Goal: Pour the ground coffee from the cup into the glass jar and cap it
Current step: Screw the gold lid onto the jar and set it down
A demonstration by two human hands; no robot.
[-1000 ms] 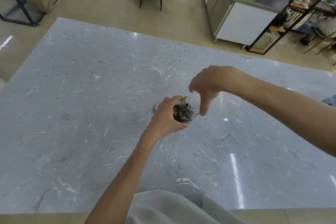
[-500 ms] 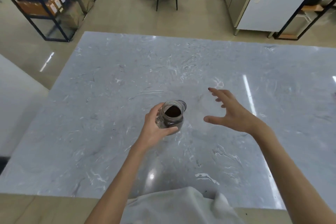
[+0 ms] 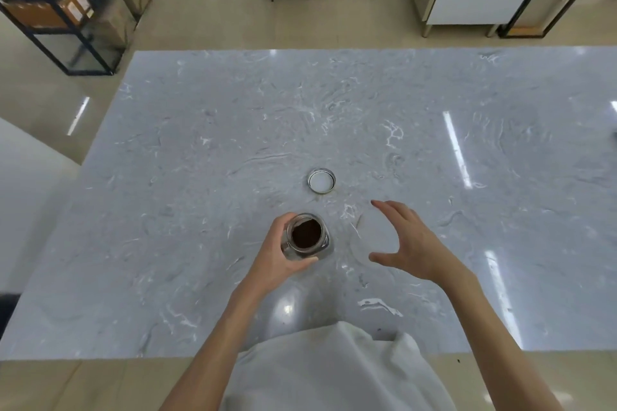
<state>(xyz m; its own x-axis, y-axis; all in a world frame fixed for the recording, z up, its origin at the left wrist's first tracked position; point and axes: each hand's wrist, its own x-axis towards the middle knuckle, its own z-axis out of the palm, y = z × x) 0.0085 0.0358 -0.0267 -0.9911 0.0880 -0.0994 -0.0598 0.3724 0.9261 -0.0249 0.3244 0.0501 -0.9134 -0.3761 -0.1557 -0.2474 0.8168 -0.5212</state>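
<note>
Grey marble tabletop (image 3: 200, 210) carries my open glass jar of dark ground coffee (image 3: 305, 236), clamped by my left hand (image 3: 278, 262). Beyond the jar lies its round metal lid (image 3: 321, 180); my right hand (image 3: 412, 243), fingers spread, hovers right of it.

Bare grey marble tabletop (image 3: 200, 210) lies around the round white-lined metal lid (image 3: 321, 180); only the open glass jar of ground coffee (image 3: 305, 237) stands near.
</note>
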